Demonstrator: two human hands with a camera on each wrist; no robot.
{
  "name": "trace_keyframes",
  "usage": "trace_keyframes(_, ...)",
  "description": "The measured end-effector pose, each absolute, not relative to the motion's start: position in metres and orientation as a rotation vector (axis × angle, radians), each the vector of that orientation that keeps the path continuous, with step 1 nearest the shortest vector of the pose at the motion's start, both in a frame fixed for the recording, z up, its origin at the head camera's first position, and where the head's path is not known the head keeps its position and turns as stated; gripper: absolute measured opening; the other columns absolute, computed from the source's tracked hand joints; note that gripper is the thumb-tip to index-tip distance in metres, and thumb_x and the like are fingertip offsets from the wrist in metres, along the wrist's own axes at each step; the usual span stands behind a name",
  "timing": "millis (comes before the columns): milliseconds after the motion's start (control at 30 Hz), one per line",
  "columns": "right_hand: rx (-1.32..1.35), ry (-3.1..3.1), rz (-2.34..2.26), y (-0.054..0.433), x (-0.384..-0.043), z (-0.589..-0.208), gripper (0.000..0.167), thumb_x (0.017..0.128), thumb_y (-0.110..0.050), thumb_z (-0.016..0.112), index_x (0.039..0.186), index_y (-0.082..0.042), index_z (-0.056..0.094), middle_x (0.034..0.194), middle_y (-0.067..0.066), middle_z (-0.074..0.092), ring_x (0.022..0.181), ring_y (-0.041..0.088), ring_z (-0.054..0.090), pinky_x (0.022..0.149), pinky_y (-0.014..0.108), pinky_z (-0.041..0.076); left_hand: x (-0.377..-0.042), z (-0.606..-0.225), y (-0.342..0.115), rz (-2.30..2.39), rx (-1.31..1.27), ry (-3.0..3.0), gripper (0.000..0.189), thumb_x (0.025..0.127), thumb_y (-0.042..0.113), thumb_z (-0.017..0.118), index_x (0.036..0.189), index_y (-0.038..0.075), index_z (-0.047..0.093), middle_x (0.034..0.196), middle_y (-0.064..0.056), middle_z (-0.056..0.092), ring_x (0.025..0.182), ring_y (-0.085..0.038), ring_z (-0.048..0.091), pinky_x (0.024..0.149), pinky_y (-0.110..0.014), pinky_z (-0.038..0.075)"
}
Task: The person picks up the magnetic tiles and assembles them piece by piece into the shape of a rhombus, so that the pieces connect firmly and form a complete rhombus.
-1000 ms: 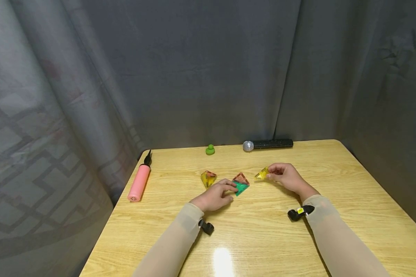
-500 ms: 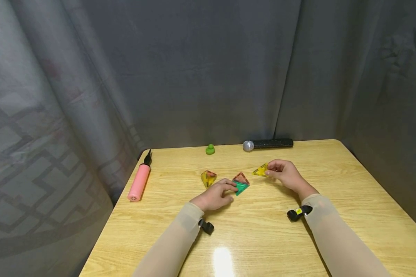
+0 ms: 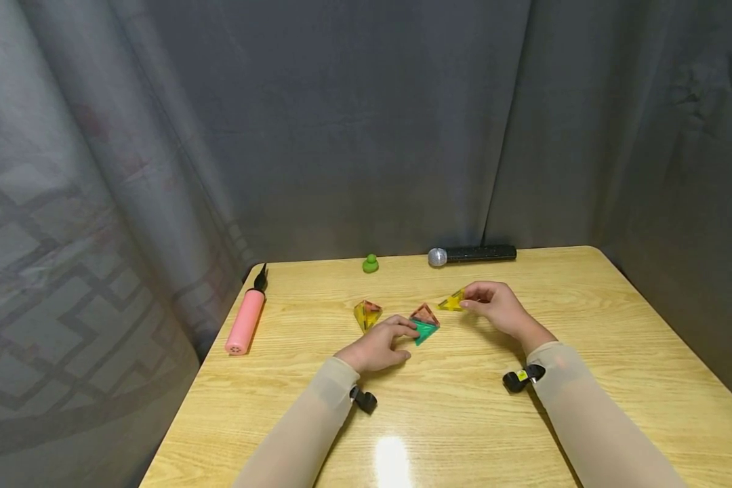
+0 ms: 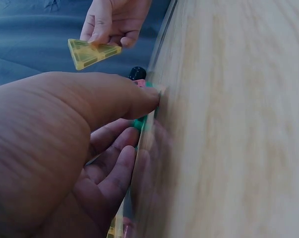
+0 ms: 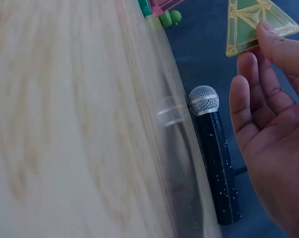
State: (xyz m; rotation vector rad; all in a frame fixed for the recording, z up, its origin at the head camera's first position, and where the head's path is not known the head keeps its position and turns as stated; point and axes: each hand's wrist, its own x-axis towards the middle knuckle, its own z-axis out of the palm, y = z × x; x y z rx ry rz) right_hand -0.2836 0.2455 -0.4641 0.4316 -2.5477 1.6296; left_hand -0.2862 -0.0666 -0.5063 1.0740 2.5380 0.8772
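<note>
Vs. approx. 1 sec ago, the yellow tile sits further L, nearer the green tile & pink tile, and its face is turned differently; R-hand grip shifts L with it. L-hand grip stays put. As I read it, that means the R side does the moving & the L side steadies, w/ the gap to the pair now smaller but not closed.

Grip state: R clamped on yellow tile, thumb on one face, fingers behind, held up off the desk. L not clamped: fingers relaxed, tips touching the green tile, thumb apart from it. Green & pink meet along an edge; can't tell if they're fixed together. Just L of them, a yellow-and-red piece stands nr. the L fingers.

Materials: tiles are see-through, prob. hard plastic; yellow one triangular w/ raised ribs & a thicker rim. Desk: pale wood grain, glossy, w/ a bright glare spot. Mic: mesh ball head, black speckled handle. Pump: smooth pink cylinder, black tapered nozzle. Green knob-shaped item: small, rounded, 2 tiers. Curtain: dark grey cloth, soft folds.
</note>
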Motion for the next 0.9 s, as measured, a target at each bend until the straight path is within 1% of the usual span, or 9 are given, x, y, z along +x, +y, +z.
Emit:
trace_keyframes(100, 0.445, -2.543, 1.649, 0.243, -0.283, -0.464, 0.013, 0.096, 0.001, 0.074, 0.108, 0.006, 0.073, 0.104, 0.025, 0.069, 0.087, 0.026, 0.062, 0.072, 0.036, 0.057, -0.287, -0.507, -0.066, 0.879, 1.077, 2.536, 0.045, 0.102, 0.019, 0.071, 0.146, 0.015, 0.063, 0.152, 0.007, 0.048, 0.142, -0.015, 0.045, 0.115, -0.033, 0.042)
trace_keyframes(167, 0.461, -2.539, 1.653, 0.241, -0.283, -0.463, 0.013, 0.096, 0.002, 0.074, 0.108, 0.006, 0.073, 0.103, 0.024, 0.069, 0.087, 0.026, 0.062, 0.071, 0.036, 0.057, -0.287, -0.507, -0.066, 0.883, 1.080, 2.534, 0.044, 0.102, 0.018, 0.071, 0.145, 0.015, 0.063, 0.152, 0.007, 0.048, 0.142, -0.014, 0.046, 0.115, -0.033, 0.042)
trace_keyframes(300, 0.494, -2.516, 1.649, 0.245, -0.294, -0.478, 0.013, 0.096, -0.002, 0.076, 0.109, 0.002, 0.074, 0.102, 0.018, 0.069, 0.087, 0.024, 0.063, 0.071, 0.035, 0.057, -0.287, -0.507, -0.066, 0.882, 1.084, 2.537, 0.044, 0.102, 0.017, 0.071, 0.145, 0.014, 0.063, 0.152, 0.006, 0.048, 0.142, -0.015, 0.046, 0.115, -0.033, 0.042)
trace_keyframes(400, 0.504, -2.510, 1.651, 0.247, -0.302, -0.490, 0.014, 0.096, -0.005, 0.076, 0.109, 0.000, 0.075, 0.102, 0.016, 0.070, 0.088, 0.023, 0.064, 0.071, 0.031, 0.056, -0.287, -0.507, -0.066, 0.874, 1.087, 2.544, 0.045, 0.102, 0.017, 0.071, 0.145, 0.014, 0.063, 0.152, 0.005, 0.048, 0.142, -0.015, 0.046, 0.115, -0.033, 0.041)
trace_keyframes(533, 0.501, -2.529, 1.655, 0.244, -0.302, -0.491, 0.013, 0.096, -0.005, 0.077, 0.108, -0.001, 0.076, 0.101, 0.014, 0.072, 0.087, 0.024, 0.065, 0.071, 0.028, 0.056, -0.288, -0.507, -0.066, 0.865, 1.098, 2.556, 0.045, 0.101, 0.017, 0.072, 0.145, 0.013, 0.063, 0.152, 0.006, 0.049, 0.142, -0.015, 0.046, 0.116, -0.033, 0.040)
trace_keyframes(800, 0.516, -2.552, 1.668, 0.242, -0.303, -0.493, 0.010, 0.095, -0.005, 0.078, 0.105, -0.006, 0.076, 0.098, 0.010, 0.073, 0.084, 0.024, 0.067, 0.071, 0.031, 0.059, -0.289, -0.508, -0.066, 0.872, 1.104, 2.558, 0.046, 0.101, 0.018, 0.072, 0.145, 0.013, 0.062, 0.151, 0.007, 0.049, 0.142, -0.015, 0.046, 0.116, -0.033, 0.040)
trace_keyframes(900, 0.550, -2.558, 1.669, 0.240, -0.303, -0.494, 0.010, 0.095, -0.004, 0.078, 0.104, -0.006, 0.076, 0.098, 0.010, 0.073, 0.084, 0.024, 0.067, 0.071, 0.030, 0.058, -0.289, -0.508, -0.066, 0.870, 1.107, 2.560, 0.046, 0.101, 0.017, 0.072, 0.145, 0.013, 0.063, 0.151, 0.006, 0.049, 0.141, -0.014, 0.046, 0.116, -0.032, 0.040)
